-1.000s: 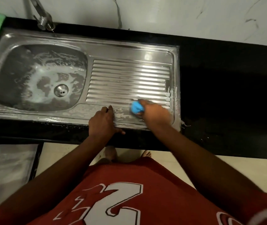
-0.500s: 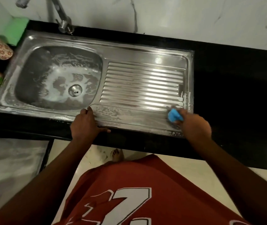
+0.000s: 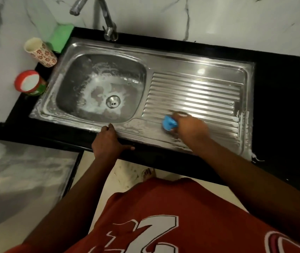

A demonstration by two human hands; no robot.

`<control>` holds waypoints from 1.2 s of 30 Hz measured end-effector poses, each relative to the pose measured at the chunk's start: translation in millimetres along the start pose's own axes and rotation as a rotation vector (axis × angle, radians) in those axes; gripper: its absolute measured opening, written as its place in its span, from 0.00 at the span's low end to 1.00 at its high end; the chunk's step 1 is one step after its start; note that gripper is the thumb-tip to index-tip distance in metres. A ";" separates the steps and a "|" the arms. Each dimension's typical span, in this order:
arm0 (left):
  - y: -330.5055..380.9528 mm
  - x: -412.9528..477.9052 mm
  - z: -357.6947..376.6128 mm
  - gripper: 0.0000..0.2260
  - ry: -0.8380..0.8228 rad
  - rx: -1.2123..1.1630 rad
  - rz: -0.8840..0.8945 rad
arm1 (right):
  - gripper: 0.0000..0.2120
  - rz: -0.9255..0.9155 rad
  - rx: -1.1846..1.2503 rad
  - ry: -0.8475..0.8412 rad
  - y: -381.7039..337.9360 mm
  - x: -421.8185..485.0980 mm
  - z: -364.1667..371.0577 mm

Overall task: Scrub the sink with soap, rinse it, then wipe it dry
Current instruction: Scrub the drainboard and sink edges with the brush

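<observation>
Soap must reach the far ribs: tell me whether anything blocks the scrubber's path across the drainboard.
Nothing visible does. The right hand holds the blue scrubber on the near ribs of the drainboard; no object stands on the ribs beyond it.

The black counter (image 3: 282,88) before me holds the steel sink (image 3: 191,66), set into it. At its left end stand a flowered cup (image 3: 41,52), a red-rimmed tub (image 3: 29,83) and a green pad (image 3: 61,36), perhaps a sponge.

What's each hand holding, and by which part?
Right hand grips a blue scrubbing pad by its right side, on the stainless steel sink; left hand holds nothing, resting on the sink's front rim.
</observation>
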State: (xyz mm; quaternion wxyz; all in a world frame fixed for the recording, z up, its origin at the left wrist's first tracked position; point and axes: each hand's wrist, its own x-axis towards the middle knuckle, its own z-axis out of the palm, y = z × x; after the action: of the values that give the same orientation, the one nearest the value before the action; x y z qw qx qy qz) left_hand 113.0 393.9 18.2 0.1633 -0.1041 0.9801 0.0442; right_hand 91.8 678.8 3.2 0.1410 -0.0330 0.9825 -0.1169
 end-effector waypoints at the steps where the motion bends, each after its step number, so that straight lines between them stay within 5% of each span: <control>1: -10.9 2.9 -1.6 0.62 0.008 -0.004 -0.023 | 0.20 0.031 -0.015 0.023 18.9 -14.0 1.2; 6: -44.3 10.8 -6.2 0.62 0.014 -0.019 -0.106 | 0.18 0.069 -0.030 0.088 34.9 -42.0 17.6; 15: -36.8 21.1 -9.1 0.60 -0.037 0.041 -0.025 | 0.18 -0.243 -0.014 -0.046 -141.3 47.8 35.8; 21: -39.8 -3.0 15.5 0.44 0.216 -0.006 0.319 | 0.21 -0.066 0.013 0.015 -13.9 -24.3 21.5; 27: -19.0 -23.2 44.6 0.45 0.168 0.074 0.480 | 0.24 0.273 -0.046 0.059 106.3 -112.3 4.6; 32: 14.5 -22.0 50.1 0.43 0.171 0.013 0.545 | 0.18 0.140 0.006 0.146 25.5 -74.0 18.9; 36: 35.5 -11.1 41.3 0.41 0.164 -0.051 0.511 | 0.16 0.008 0.053 0.000 -49.7 -30.3 20.2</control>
State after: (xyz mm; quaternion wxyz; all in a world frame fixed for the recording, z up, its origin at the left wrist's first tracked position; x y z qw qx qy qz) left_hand 128.4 435.6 -15.2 0.0644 0.1392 0.9831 0.1003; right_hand 128.2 629.1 4.4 0.1421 -0.0252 0.9792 -0.1423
